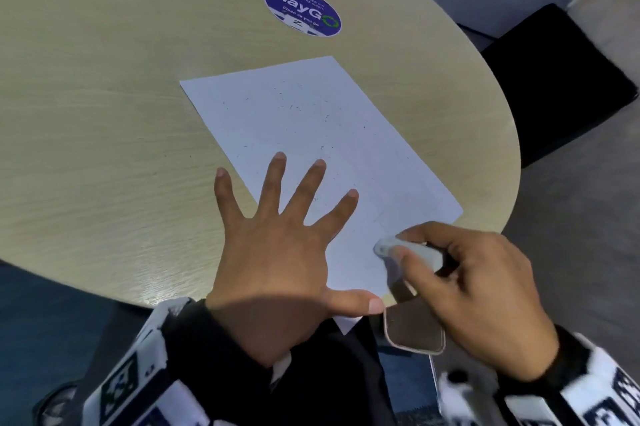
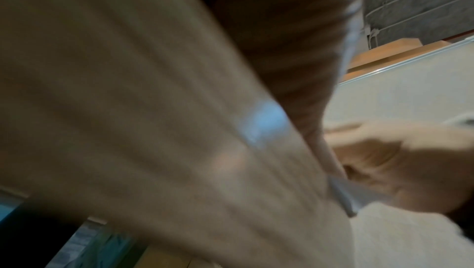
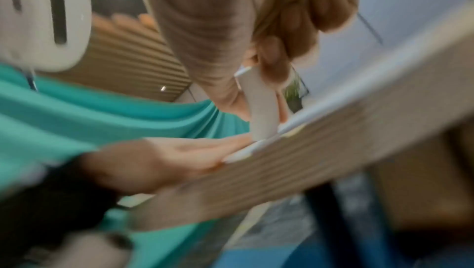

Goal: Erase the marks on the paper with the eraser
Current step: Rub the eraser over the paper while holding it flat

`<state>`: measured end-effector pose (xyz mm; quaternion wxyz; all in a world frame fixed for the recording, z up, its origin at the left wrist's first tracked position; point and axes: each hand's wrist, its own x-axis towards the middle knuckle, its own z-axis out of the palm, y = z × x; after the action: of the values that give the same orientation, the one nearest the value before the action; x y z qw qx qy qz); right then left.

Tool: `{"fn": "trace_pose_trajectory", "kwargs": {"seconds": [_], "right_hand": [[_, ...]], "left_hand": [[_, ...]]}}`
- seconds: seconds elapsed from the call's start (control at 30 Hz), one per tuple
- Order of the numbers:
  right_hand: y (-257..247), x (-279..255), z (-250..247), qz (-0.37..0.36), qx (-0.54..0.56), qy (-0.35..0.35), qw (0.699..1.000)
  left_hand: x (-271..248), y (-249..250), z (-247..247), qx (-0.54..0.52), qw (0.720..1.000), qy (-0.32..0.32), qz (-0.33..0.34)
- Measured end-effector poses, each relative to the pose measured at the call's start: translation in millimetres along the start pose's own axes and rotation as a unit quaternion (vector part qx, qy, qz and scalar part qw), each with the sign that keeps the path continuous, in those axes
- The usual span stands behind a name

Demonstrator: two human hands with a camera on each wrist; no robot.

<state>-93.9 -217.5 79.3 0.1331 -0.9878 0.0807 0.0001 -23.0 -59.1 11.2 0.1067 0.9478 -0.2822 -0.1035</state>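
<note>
From the head view, the left hand [image 1: 277, 252] lies flat on the paper [image 1: 311, 120] with fingers spread straight, a placement that looks meant to pin the sheet while it is rubbed; the right hand [image 1: 478, 290] pinches the pale eraser [image 1: 405, 249] between thumb and curled fingers, its tip on the paper's near right part, just beside the left hand's thumb side; small dark flecks are scattered over the paper's far half, crumbs or marks, too small to tell; beyond the paper's far edge a round blue sticker [image 1: 302, 9] on the table [image 1: 104, 79] reads "ClayGo" and "Clean as you go"; its smaller line is not legible.

Over to the left wrist view, heavily blurred; the table [image 2: 128, 110] fills it, the right hand [image 2: 410, 161] shows past it, no writing readable.

The right wrist view now; curled fingers [image 3: 277, 57] grip the eraser [image 3: 261, 106], its end down at the paper [image 3: 320, 114], the left hand [image 3: 166, 161] flat just beside it.
</note>
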Motion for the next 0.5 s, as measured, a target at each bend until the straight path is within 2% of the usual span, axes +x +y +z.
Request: {"fn": "trace_pose_trajectory", "kwargs": {"seconds": [0.13,0.27,0.37,0.5], "right_hand": [[-9.1,-7.3,1.9,0.004,-0.002,-0.033,0.999],[2.9,-1.8,0.6,0.005,0.01,0.005,1.0],[-6.1,-6.4,3.5,0.002,0.017,-0.033,0.999],[7.3,-2.3,2.3,0.004,0.016,0.015,1.0]], "left_hand": [[-0.2,2.4,-2.6,0.012,1.0,-0.026,-0.01],[-0.2,1.7,-4.3,0.022,0.999,-0.048,-0.007],[-0.6,2.7,-3.8,0.018,0.999,-0.034,-0.012],[1.1,2.5,-4.3,0.02,0.998,-0.055,-0.01]]}}
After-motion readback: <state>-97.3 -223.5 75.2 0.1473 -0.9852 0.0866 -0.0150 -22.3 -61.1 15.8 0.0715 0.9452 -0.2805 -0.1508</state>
